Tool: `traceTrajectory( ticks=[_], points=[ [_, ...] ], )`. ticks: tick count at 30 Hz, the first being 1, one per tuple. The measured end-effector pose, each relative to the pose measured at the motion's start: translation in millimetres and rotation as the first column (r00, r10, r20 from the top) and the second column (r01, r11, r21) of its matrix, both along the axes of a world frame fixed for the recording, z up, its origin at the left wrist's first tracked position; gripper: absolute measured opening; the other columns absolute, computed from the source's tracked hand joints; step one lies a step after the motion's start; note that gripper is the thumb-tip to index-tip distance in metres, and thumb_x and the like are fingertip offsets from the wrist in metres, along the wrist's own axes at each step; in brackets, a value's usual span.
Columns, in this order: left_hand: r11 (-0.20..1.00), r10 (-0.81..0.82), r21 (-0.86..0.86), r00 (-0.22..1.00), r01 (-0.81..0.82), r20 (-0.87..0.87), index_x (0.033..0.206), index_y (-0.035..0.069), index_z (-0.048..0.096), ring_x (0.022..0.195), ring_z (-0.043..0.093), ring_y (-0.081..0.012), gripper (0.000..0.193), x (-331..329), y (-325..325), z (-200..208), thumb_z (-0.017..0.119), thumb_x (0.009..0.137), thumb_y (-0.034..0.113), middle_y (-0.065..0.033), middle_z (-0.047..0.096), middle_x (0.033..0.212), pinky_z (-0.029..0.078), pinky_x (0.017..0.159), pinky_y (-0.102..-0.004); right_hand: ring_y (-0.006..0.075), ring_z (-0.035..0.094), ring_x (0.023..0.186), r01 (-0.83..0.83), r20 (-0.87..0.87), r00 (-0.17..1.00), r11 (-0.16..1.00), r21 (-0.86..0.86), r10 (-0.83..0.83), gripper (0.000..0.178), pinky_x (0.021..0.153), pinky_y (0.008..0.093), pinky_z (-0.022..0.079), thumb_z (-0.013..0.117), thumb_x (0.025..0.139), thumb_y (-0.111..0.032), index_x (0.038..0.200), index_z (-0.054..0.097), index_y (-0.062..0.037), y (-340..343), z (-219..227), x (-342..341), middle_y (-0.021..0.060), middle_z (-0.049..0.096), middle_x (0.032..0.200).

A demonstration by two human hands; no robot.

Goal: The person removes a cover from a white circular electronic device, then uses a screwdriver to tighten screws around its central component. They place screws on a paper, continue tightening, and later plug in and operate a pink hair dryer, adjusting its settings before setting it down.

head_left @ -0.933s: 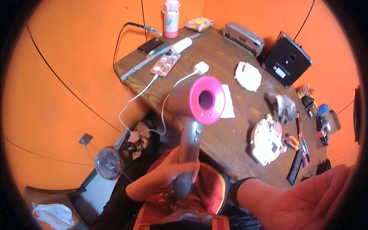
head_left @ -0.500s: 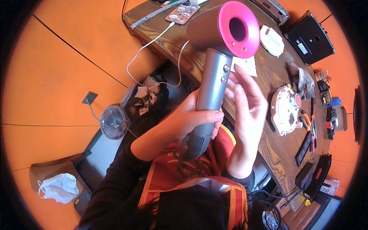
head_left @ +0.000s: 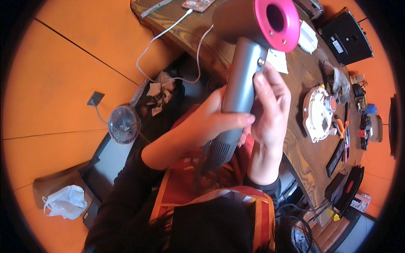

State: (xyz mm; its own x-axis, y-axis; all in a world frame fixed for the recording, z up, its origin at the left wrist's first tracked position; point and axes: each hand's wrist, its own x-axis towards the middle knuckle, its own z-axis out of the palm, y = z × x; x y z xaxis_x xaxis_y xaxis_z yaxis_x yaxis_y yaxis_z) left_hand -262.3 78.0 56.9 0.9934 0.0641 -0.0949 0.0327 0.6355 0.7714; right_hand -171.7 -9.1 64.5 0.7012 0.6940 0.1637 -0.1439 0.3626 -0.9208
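A grey hair dryer (head_left: 242, 78) with a pink ring at its head is held up in front of me, tilted, its vented handle end toward my lap. My left hand (head_left: 213, 117) wraps round the lower handle, thumb across the front. Higher up, the thumb of my right hand (head_left: 271, 103) lies on the handle where a button was visible; its fingers bend behind and are partly hidden. One metal button still shows just above that thumb. The dryer's dark cord hangs below, blurred against my red apron.
On the wooden table (head_left: 301, 162) to the right lie a white round device (head_left: 318, 114), pliers (head_left: 338, 126), grey gloves (head_left: 338, 84) and a black speaker-like box (head_left: 346, 38). A phone (head_left: 197, 4) with a white cable is at the far edge. A bin (head_left: 162, 95) of scraps stands below left.
My right hand has closed in on the handle, its thumb now covering the lower button. The dryer has shifted slightly up and right in view. My left hand keeps its grip.
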Motion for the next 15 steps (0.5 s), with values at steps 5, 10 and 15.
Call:
traceTrajectory(
  ticks=[5, 10, 15],
  points=[
    [0.998, 0.056, -0.034, 0.998, -0.055, 0.025, 0.104, 0.001, 0.047, 0.057, 0.058, -0.0136, 0.031, 6.9, 1.4, -3.6, 0.062, 0.082, 0.018, -0.0068, 0.057, 0.069, 0.049, 0.051, -0.0254, 0.0115, 0.060, 0.063, -0.033, -0.072, 0.997, 0.996, -0.087, 0.027, 0.035, 0.051, 0.0213, 0.049, 0.047, 0.093, -0.024, 0.112, 0.053, 0.0044, 5.5, 3.3, 9.0, 0.0145, 0.064, 0.089],
    [0.986, 0.159, -0.065, 0.981, -0.152, 0.115, 0.104, 0.003, 0.048, 0.058, 0.059, -0.0138, 0.035, 12.8, 3.7, -2.4, 0.055, 0.089, 0.035, -0.0064, 0.058, 0.071, 0.050, 0.054, -0.0262, 0.0059, 0.053, 0.056, -0.028, 0.133, 0.990, 0.979, -0.200, 0.055, 0.054, 0.041, 0.0163, 0.039, 0.033, 0.096, -0.036, 0.132, 0.036, 0.0046, -7.7, 7.4, 5.4, 0.0170, 0.059, 0.104],
    [0.951, 0.304, -0.072, 0.949, -0.299, 0.077, 0.101, 0.003, 0.046, 0.060, 0.060, -0.0157, 0.040, 23.5, 8.6, -6.0, 0.043, 0.094, 0.042, -0.0084, 0.058, 0.072, 0.051, 0.058, -0.0275, 0.0225, 0.046, 0.118, -0.038, 0.033, 0.999, 0.994, -0.098, 0.042, 0.054, 0.101, 0.0335, 0.032, 0.049, 0.091, -0.014, 0.138, 0.028, 0.0026, -32.3, -7.3, -23.6, 0.0180, 0.046, 0.128]
  ],
)
